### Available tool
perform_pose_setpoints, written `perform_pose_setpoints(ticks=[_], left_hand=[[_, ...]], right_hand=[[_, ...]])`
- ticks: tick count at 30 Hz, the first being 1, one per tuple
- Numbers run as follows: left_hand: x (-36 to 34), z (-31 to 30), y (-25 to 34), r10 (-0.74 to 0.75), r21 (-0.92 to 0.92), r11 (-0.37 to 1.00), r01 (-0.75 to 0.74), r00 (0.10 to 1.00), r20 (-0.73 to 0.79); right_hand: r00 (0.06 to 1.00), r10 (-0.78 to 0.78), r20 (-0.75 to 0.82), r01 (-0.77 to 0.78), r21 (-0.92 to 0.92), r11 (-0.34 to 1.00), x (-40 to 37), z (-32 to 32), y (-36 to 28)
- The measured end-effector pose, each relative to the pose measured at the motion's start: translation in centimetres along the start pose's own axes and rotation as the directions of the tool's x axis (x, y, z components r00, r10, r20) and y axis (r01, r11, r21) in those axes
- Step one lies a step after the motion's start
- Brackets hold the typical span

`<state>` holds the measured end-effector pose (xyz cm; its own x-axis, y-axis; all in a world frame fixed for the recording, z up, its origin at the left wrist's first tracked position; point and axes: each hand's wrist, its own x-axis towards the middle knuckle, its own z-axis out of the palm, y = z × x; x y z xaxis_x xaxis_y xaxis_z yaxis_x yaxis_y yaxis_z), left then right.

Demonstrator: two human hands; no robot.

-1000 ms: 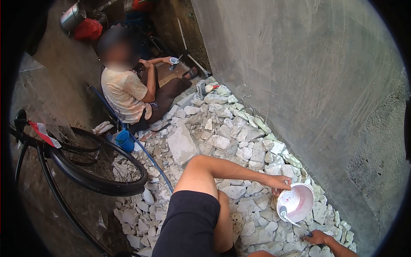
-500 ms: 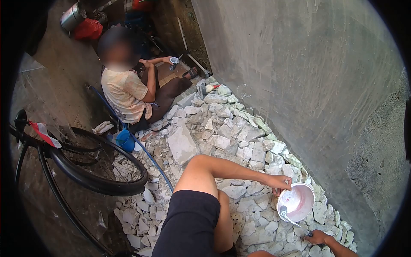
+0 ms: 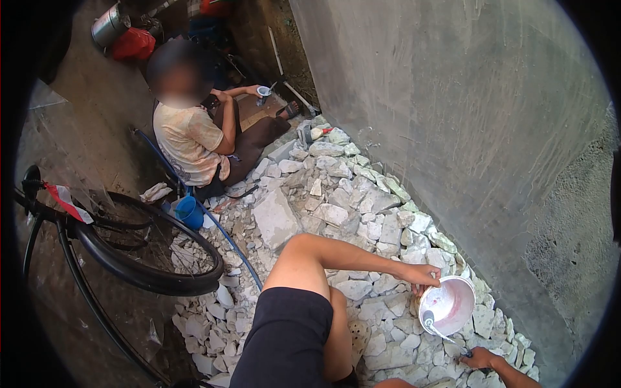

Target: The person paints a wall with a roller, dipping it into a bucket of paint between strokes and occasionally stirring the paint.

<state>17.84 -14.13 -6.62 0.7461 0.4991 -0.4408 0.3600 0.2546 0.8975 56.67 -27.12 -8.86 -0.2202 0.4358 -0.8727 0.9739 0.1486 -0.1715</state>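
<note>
My left hand (image 3: 424, 276) grips the rim of a white bucket (image 3: 462, 292), which is tilted so that its inside shows, with pinkish-white stains. In my right hand (image 3: 477, 357), at the lower right, is the dark handle of a small paint roller (image 3: 429, 318). The roller's head lies inside the bucket at its lower left edge, and its bent metal rod crosses the rim toward my right hand. Beneath the bucket is broken white rubble (image 3: 398, 336).
Another person (image 3: 194, 139) sits at the upper left holding a small cup (image 3: 263, 91). A grey wall (image 3: 440, 97) rises at the right. A bicycle wheel (image 3: 155, 278), a blue bucket (image 3: 189, 212) and a blue hose (image 3: 234, 246) are at the left. A brush (image 3: 315, 133) lies on the rubble.
</note>
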Motion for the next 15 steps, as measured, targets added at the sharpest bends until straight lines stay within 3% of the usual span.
perform_pose_setpoints(ticks=[15], left_hand=[[0.1,0.0,-0.1,-0.001,-0.005,1.000,0.001,1.000,-0.005]], right_hand=[[1.000,0.011,0.012,-0.011,0.023,1.000,0.3,0.2,0.3]])
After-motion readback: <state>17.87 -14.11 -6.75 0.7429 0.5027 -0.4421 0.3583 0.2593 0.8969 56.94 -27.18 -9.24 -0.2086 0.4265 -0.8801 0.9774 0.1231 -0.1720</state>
